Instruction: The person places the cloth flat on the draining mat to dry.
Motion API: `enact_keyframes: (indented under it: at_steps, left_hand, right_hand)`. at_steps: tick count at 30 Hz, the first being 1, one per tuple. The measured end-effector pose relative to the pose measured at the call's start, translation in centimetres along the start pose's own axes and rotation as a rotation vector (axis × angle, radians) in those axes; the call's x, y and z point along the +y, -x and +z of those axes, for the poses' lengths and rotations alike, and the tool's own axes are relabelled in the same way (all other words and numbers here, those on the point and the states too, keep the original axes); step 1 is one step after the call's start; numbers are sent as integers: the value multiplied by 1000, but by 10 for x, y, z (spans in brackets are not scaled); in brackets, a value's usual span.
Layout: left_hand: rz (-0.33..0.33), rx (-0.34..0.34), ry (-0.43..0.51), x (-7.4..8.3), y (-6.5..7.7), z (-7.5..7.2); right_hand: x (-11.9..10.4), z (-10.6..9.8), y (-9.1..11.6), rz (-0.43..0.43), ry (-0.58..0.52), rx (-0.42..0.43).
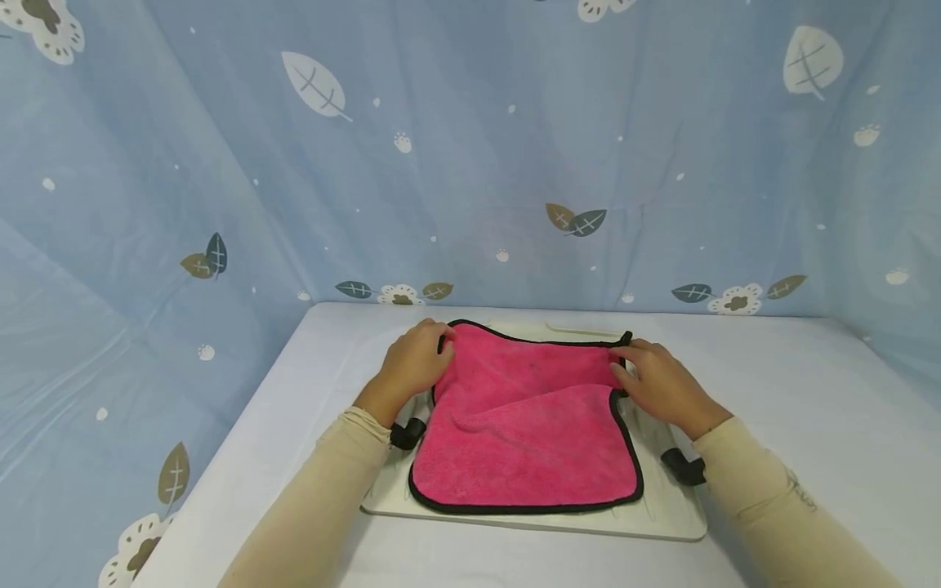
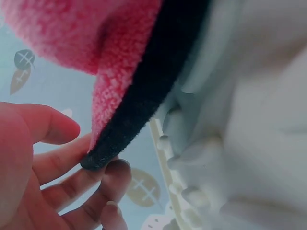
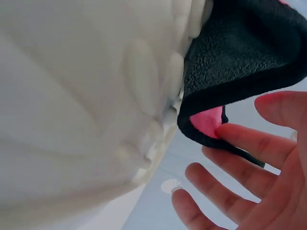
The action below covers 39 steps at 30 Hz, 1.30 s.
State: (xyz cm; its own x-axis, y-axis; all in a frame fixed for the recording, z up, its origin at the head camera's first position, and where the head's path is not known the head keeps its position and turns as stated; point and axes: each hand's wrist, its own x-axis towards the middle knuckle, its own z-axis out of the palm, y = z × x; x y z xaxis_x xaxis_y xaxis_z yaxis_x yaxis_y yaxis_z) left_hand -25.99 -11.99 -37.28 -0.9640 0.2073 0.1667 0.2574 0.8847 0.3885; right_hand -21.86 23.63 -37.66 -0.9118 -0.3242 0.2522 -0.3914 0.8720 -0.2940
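A pink plush towel (image 1: 529, 457) with a black border lies across a cream board (image 1: 662, 527), with a crease running across its middle. At its far left corner is my left hand (image 1: 415, 359). In the left wrist view the towel's black-edged corner (image 2: 110, 143) lies against straight fingers (image 2: 67, 187), the thumb apart from it. My right hand (image 1: 657, 380) is at the far right corner. The right wrist view shows extended fingertips touching a turned-up towel edge (image 3: 206, 122), whose underside is dark; the thumb stands away from the cloth.
Raised bumps (image 3: 141, 76) line the board. It rests on a white-covered table (image 1: 779, 392). A blue curtain (image 1: 470, 163) with leaf prints hangs behind and at the sides. Black fittings (image 1: 684, 467) sit by both wrists.
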Motion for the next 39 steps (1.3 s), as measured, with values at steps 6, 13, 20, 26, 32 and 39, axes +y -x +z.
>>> enact_keyframes:
  at_steps: [6, 13, 20, 26, 32, 39]
  left_hand:
    - [-10, -28, 3, 0, 1, -2]
    - [-19, -51, -7, -1, 3, -2]
    - [-19, -57, -25, -2, 1, -1]
    - [-30, -86, -24, -3, 1, -1]
    - [-50, -145, -64, -4, 0, 0]
    - [-58, -174, -88, -6, 0, 1]
  right_hand:
    - [-6, -6, -8, 3, 43, -40]
    - [-10, -7, -22, 78, 45, -145]
    - [-3, 0, -30, 115, 40, -190]
    - [0, 4, -35, 107, 51, -200]
    - [2, 8, -39, 102, 54, -226]
    - [3, 11, -42, 95, 46, -277]
